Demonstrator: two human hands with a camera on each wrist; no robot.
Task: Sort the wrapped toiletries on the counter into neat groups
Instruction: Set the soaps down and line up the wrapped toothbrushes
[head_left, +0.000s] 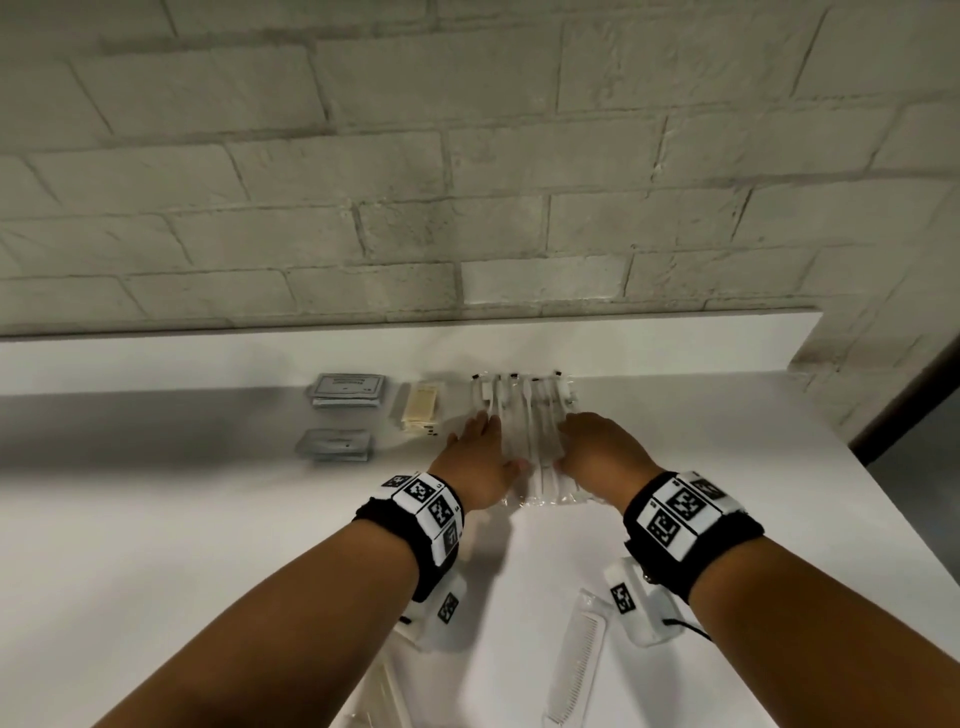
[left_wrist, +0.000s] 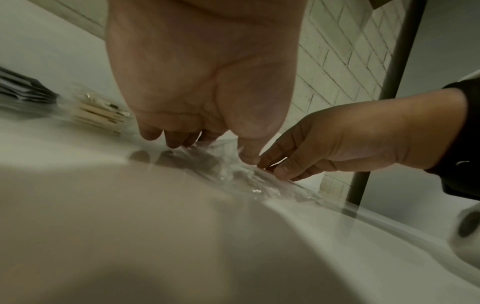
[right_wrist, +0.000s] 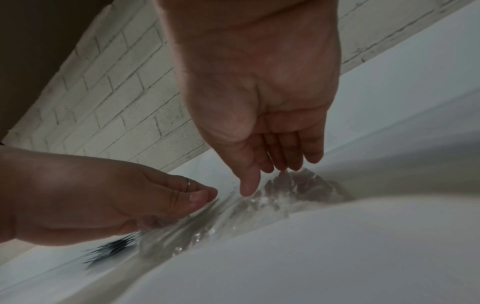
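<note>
- Where the counter (head_left: 156, 519) meets the brick wall (head_left: 467, 156), we note two stacks of grey sachets (head_left: 347, 391) farthest left, one behind the other.
- Just right of them lies a pack of cream sticks (head_left: 422, 408) in clear wrap.
- Next comes the row of wrapped toothbrushes (head_left: 524, 415), side by side, heads toward the wall.
- Our left hand (head_left: 480, 462) rests on the row's left edge, fingers loosely extended and touching the wrap.
- Our right hand (head_left: 602, 449) rests on the right edge likewise, fingers relaxed, gripping nothing.
- Nearest us, a wrapped white comb (head_left: 576, 665) lies apart.
</note>
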